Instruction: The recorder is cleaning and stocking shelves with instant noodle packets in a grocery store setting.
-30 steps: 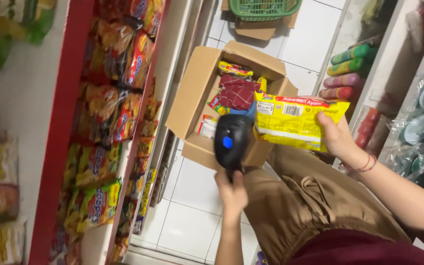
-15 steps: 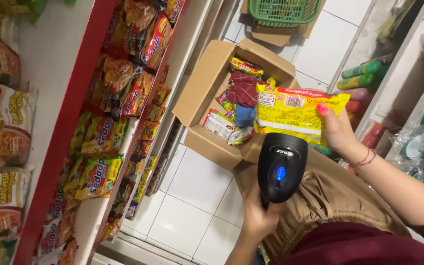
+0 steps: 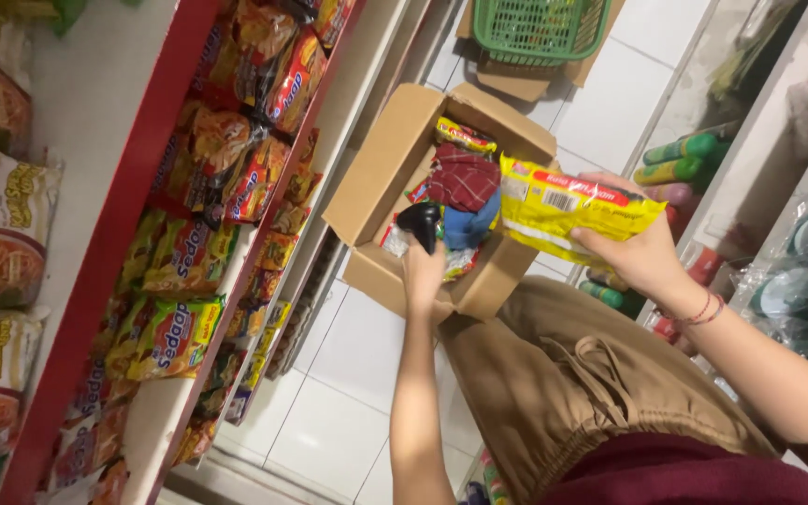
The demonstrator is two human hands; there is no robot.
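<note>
Over the cardboard box [image 3: 381, 178], right hand [image 3: 642, 252] pinches a crinkly yellow packet [image 3: 568, 208]; left hand [image 3: 423, 271] seemingly grips a black scanner [image 3: 420, 224].

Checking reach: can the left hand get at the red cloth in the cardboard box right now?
Probably not freely: the left hand is over the cardboard box, close to the red cloth, but already grips a black scanner.
</note>
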